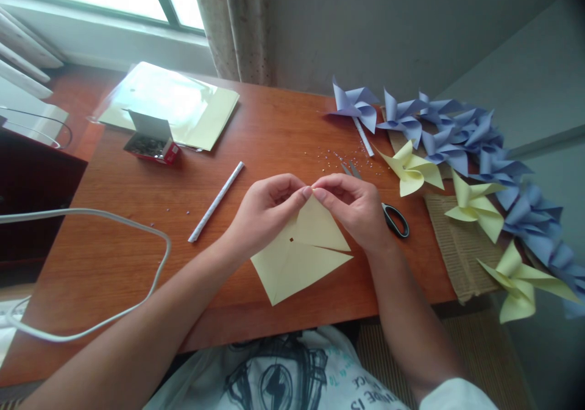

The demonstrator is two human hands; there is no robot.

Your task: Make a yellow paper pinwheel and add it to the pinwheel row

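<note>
A pale yellow paper square (297,254), cut in from its corners, lies on the wooden table (137,264) in front of me. My left hand (267,212) and my right hand (354,206) meet above it and pinch the tip of one lifted yellow flap between thumbs and forefingers. A small hole shows near the square's middle. Black-handled scissors (393,218) lie just behind my right hand, partly hidden by it. A rolled white paper stick (216,201) lies to the left of my left hand.
Finished blue pinwheels (457,133) and yellow pinwheels (414,169) lie piled at the right, over corrugated cardboard (457,245). A small open box of pins (153,145) and a pack of yellow paper (178,102) sit at the back left. A white cable (159,239) loops on the left.
</note>
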